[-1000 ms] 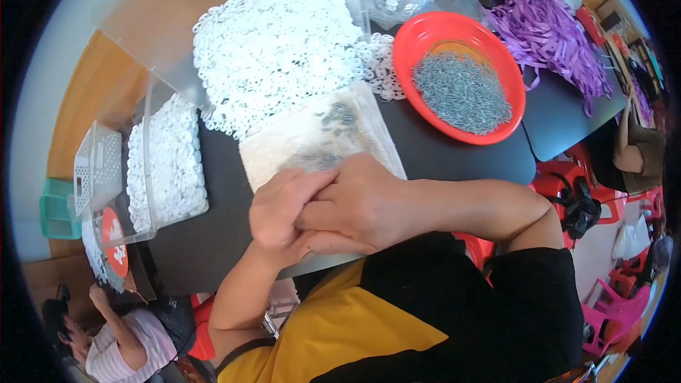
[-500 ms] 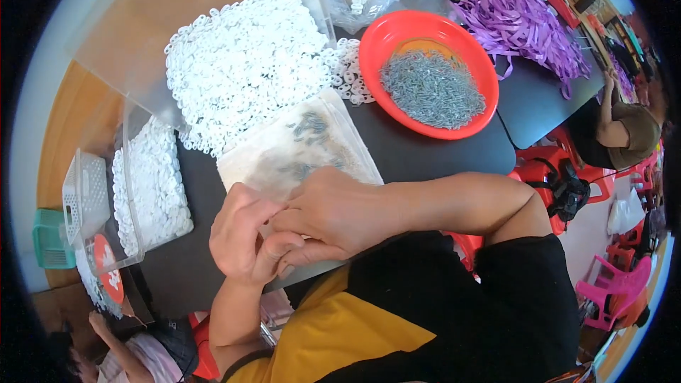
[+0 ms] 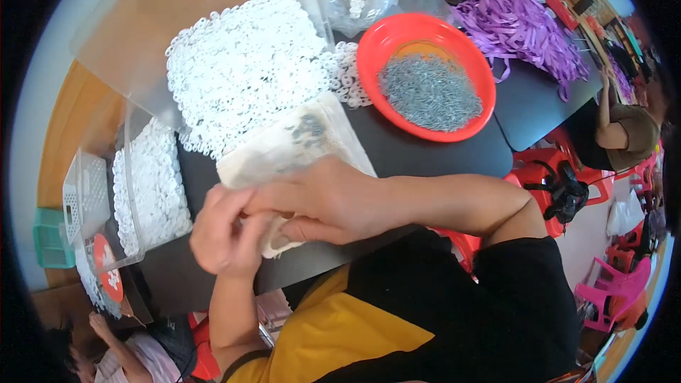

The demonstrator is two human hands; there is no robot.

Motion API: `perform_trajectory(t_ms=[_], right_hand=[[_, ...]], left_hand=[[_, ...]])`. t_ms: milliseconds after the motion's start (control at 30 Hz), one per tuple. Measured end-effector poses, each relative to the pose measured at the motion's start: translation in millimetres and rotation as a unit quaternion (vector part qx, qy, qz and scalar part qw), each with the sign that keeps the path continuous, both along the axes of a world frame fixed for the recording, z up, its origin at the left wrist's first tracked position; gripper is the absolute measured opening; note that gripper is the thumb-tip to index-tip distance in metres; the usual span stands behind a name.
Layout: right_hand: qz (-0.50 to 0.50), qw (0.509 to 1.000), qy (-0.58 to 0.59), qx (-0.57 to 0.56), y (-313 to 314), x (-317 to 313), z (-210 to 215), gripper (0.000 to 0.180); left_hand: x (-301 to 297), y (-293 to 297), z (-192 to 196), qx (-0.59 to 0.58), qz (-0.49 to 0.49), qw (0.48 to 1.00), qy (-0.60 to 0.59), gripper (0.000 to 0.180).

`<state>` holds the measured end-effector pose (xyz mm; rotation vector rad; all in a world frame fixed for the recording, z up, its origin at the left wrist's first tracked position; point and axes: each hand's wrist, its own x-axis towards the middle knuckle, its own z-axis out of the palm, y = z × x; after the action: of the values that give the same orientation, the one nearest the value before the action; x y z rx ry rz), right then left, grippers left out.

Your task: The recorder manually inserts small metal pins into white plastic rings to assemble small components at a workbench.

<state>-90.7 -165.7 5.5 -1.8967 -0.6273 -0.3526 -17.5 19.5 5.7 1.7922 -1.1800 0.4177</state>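
Note:
My left hand (image 3: 225,230) and my right hand (image 3: 319,202) meet over the near part of a folded cream cloth (image 3: 340,124). Both have curled fingers and are blurred by motion; whatever sits between the fingertips is hidden. A small group of grey metal pins or screws (image 3: 308,131) lies on the cloth, just beyond my right hand. Behind the cloth spreads a large heap of small white plastic rings (image 3: 241,64). To the right, a red bowl (image 3: 369,74) holds a pile of similar grey metal pieces (image 3: 433,92).
More white pieces (image 3: 152,184) fill a clear bin at left, near a white perforated basket (image 3: 91,183) and a green basket (image 3: 53,237). A clear plastic bag (image 3: 376,0) and purple straps (image 3: 521,28) lie at the back. Other people (image 3: 628,131) sit at right and lower left.
My left hand has shifted left and turned, with the right hand's fingers reaching after it. A near corner of the cloth now shows below the hands. The view has moved slightly.

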Motion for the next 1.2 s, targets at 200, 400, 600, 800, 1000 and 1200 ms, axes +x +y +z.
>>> perform_trajectory(t_ms=[200, 400, 600, 800, 1000, 1200], right_hand=[[-0.015, 0.999, 0.006, -0.039, 0.7, 4.9, -8.6, 0.028], [-0.065, 0.987, -0.07, -0.131, 1.9, 1.1, -6.9, 0.019], [-0.094, 0.986, -0.088, -0.105, 6.5, 6.6, -12.2, 0.02], [-0.126, 0.984, -0.085, -0.098, -12.1, 10.5, -10.0, 0.017], [-0.166, 0.961, 0.099, 0.198, -23.9, 11.8, 12.8, 0.023], [-0.139, 0.95, 0.106, 0.258, -19.2, 15.5, 4.6, 0.021]], left_hand=[[0.5, -9.4, -0.2, -0.066, -0.033, 0.986, 0.149, 0.031], [-5.9, -6.6, -2.2, 0.05, -0.042, 0.997, 0.045, 0.027], [-1.6, -11.0, -8.8, -0.046, -0.009, 0.997, 0.056, 0.026], [6.9, -9.0, -8.7, -0.076, -0.018, 0.996, 0.046, 0.016], [16.2, -0.1, -9.4, -0.158, 0.034, 0.927, 0.339, 0.006], [15.7, -8.1, -12.4, -0.144, 0.051, 0.901, 0.407, 0.004]])
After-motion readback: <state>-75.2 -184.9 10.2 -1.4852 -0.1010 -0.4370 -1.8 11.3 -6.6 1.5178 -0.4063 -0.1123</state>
